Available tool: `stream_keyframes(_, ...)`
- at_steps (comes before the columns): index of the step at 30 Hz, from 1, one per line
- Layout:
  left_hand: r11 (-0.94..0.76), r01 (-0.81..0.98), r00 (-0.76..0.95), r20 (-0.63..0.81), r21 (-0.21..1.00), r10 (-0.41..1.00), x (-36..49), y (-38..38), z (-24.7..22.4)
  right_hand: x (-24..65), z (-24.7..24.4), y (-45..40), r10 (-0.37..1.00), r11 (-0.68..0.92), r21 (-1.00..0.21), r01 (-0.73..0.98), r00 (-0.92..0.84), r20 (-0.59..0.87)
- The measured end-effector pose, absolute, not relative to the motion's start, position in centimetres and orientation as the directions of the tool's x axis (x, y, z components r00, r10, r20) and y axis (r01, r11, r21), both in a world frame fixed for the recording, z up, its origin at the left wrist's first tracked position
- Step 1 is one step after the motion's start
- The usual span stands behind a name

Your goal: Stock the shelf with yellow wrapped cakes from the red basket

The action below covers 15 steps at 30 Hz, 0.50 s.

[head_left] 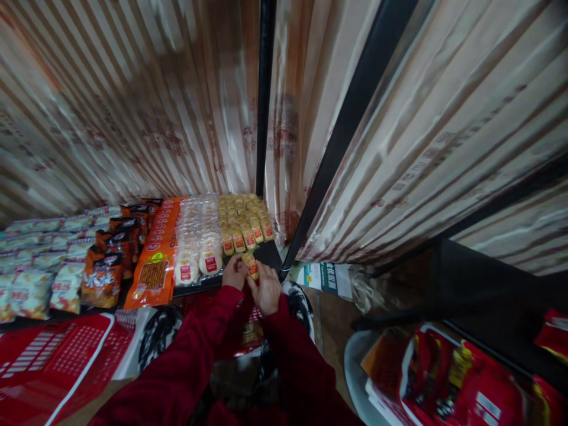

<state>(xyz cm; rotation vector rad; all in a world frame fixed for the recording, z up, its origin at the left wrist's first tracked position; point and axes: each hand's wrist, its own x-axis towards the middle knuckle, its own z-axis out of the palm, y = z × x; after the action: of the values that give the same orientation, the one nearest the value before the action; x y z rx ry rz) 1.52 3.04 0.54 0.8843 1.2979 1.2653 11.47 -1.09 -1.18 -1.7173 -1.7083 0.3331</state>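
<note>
Left hand [234,274] and right hand [268,291] pinch a small yellow packet [251,265] upright between their fingertips; similar packets [243,220] fill rows at twelve o'clock, clear-wrapped white rounds [199,234] at ten, a red basket [73,350] at eight.

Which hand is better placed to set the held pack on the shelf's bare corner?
Probably the right hand: it looks nearer that shelf corner. The left hand sits farther away; both touch the pack.
</note>
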Motion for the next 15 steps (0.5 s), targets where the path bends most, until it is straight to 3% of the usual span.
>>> stream_keyframes(5,0.134,-0.086,-0.175,-0.147,0.987,0.973,2.8,4.3,1.2,11.0,-1.6,0.1,0.930,0.029,-0.722,0.692,0.246,0.273)
stream_keyframes(15,0.070,0.136,-0.185,-0.044,0.988,0.982,4.2,6.2,1.6,10.9,-2.0,3.6,0.871,-0.025,-0.807,0.590,0.409,0.272)
